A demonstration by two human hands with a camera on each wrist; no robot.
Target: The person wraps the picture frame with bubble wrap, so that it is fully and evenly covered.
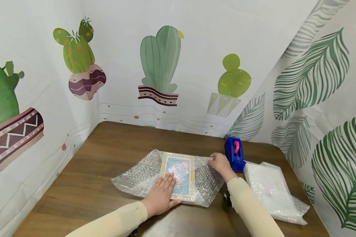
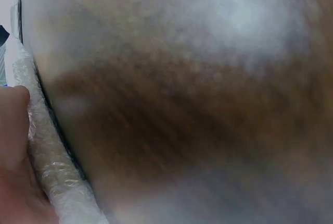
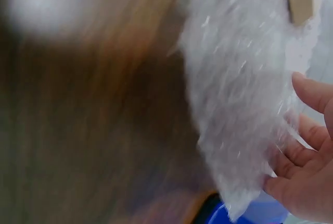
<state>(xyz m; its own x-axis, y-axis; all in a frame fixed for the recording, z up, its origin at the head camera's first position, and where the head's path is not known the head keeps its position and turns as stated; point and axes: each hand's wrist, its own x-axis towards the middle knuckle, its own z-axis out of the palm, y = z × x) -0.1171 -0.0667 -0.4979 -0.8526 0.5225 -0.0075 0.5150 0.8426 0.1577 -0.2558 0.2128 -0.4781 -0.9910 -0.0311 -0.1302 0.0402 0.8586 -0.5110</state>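
A framed picture (image 1: 182,188) with a light wood border and a blue and pink print lies on a sheet of bubble wrap (image 1: 136,176). My left hand (image 1: 161,195) rests flat over the picture's lower left part, fingers extended and thumb along its near edge. In the left wrist view, part of that hand (image 2: 15,156) lies against the plastic-covered edge (image 2: 49,156). With my right hand (image 1: 221,164) I hold the wrap's far right corner, raised beside the picture. The right wrist view shows the thumb and bent fingers at the edge of the wrap (image 3: 239,83).
A blue tape dispenser (image 1: 235,158) with a pink core stands just beyond my right hand. On the right of the brown table (image 1: 92,171) lies a flat bubble-wrapped package (image 1: 270,191). Walls covered with cactus- and leaf-printed cloth (image 1: 195,42) border the table.
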